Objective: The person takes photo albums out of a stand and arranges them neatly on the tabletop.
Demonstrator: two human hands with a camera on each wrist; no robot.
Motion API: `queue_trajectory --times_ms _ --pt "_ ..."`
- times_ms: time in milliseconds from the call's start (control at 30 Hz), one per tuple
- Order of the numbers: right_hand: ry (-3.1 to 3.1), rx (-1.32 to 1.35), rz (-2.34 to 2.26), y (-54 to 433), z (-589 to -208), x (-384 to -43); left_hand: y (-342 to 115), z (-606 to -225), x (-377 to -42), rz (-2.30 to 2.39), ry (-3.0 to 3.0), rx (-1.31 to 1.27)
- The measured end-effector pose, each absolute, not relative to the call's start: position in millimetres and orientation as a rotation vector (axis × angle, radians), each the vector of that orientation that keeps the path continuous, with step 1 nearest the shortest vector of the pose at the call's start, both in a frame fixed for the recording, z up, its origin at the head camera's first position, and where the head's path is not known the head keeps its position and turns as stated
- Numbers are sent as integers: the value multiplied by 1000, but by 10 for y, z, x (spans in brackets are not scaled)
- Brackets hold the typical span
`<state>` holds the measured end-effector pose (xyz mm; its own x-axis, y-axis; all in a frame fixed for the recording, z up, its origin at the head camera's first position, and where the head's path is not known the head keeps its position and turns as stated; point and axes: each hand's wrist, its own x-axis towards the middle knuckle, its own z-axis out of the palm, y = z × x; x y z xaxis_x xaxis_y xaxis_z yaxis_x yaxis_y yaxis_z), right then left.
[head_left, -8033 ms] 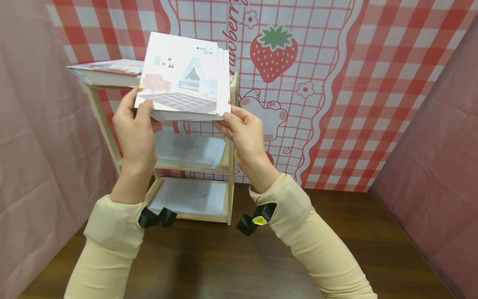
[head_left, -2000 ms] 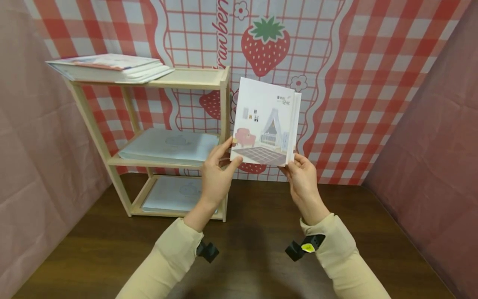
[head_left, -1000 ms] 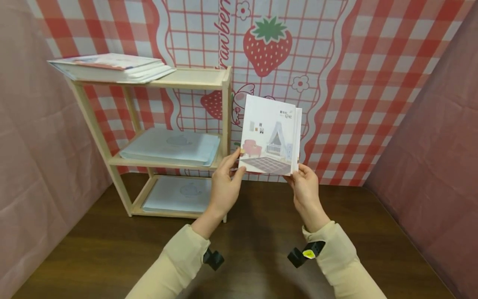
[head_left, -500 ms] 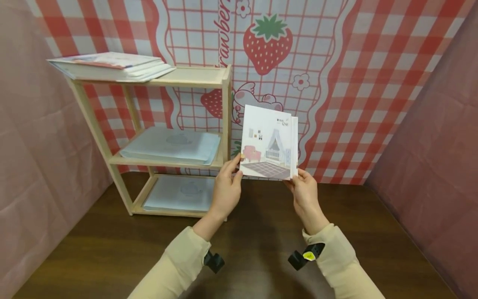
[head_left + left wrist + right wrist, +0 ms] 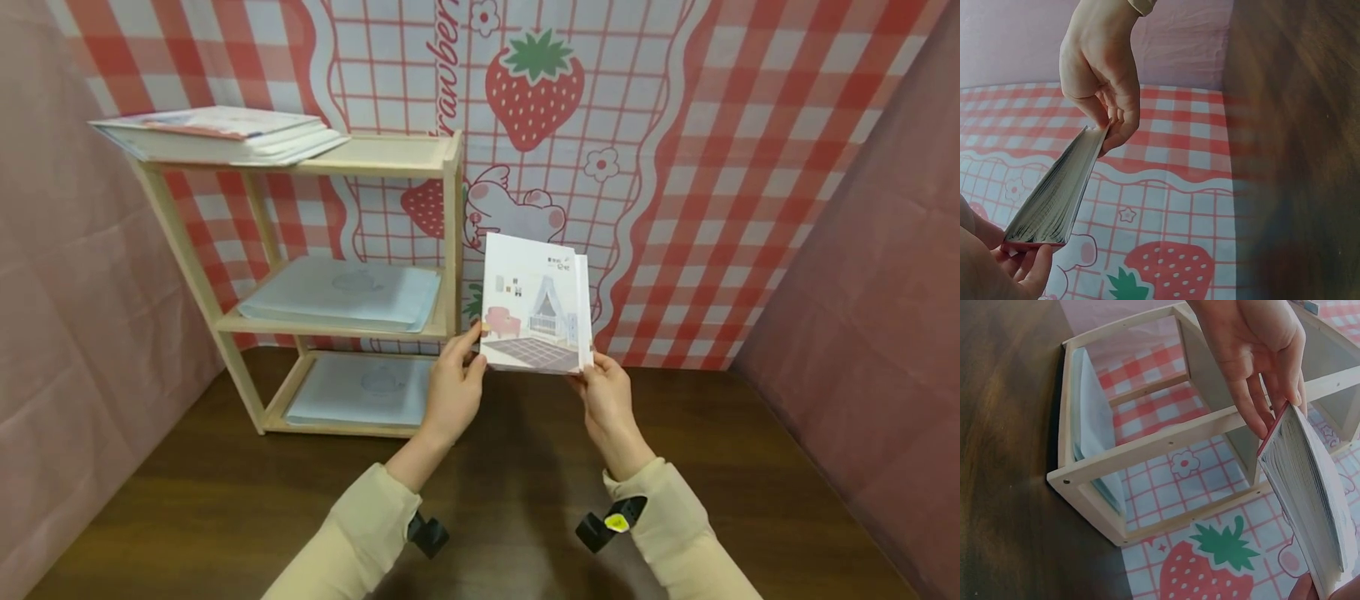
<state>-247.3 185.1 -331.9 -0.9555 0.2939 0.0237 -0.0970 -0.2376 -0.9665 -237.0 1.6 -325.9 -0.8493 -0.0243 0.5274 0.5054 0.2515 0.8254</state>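
Observation:
In the head view a square hardcover book (image 5: 532,308) with a white cover, a pink armchair and a canopied crib hangs above the table, right of the shelf. My left hand (image 5: 453,383) pinches its lower left corner, thumb in front. At the lower right corner my right hand (image 5: 609,404) grips it. Thick, slightly fanned pages of the book (image 5: 1054,200) show between its covers in the left wrist view. The right wrist view shows the left hand (image 5: 1266,350) at the red-edged end of the book (image 5: 1313,494).
A three-tier wooden shelf (image 5: 452,233) stands at left. Several stacked books (image 5: 217,137) lie on its top. Pale blue folders (image 5: 345,292) with a whale print lie on the middle tier, and similar ones (image 5: 360,392) on the bottom. A strawberry-print cloth (image 5: 675,208) hangs behind the brown table (image 5: 712,467).
Since 8 s ago both hands have carried the book from in front of the shelf's top to its right and lower. Over the last two seconds it has sunk further, still held by both hands.

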Motion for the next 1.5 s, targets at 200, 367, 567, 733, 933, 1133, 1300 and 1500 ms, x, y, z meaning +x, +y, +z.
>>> queue_trajectory --times_ms 200,367,567,733,933,1133,1300,1500 --pt "-1749 -252 2291 1848 -3383 -2461 27 -3291 -2375 -1673 -2092 -394" --pt "-1747 -259 2300 1849 -3436 -2457 28 -3322 -2362 -1679 -2092 -387" --pt "-1738 -253 2303 1866 -3472 -2454 53 -3357 -2365 -1663 -2108 -384" --pt "-1755 -258 2302 1876 -3503 -2447 68 -3401 -2371 -1657 -2117 -360" --pt "-1785 -277 2296 1891 -3544 -2443 85 -3441 -2370 -1646 -2143 -345" --pt "-1794 -302 2292 1909 -3596 -2447 94 -3466 -2355 -1619 -2181 -327" --pt "-1798 -313 2295 1922 -3645 -2449 103 -3499 -2352 -1611 -2208 -304" --pt "-1806 -323 2300 1932 -3700 -2427 107 -3535 -2324 -1618 -2217 -312"
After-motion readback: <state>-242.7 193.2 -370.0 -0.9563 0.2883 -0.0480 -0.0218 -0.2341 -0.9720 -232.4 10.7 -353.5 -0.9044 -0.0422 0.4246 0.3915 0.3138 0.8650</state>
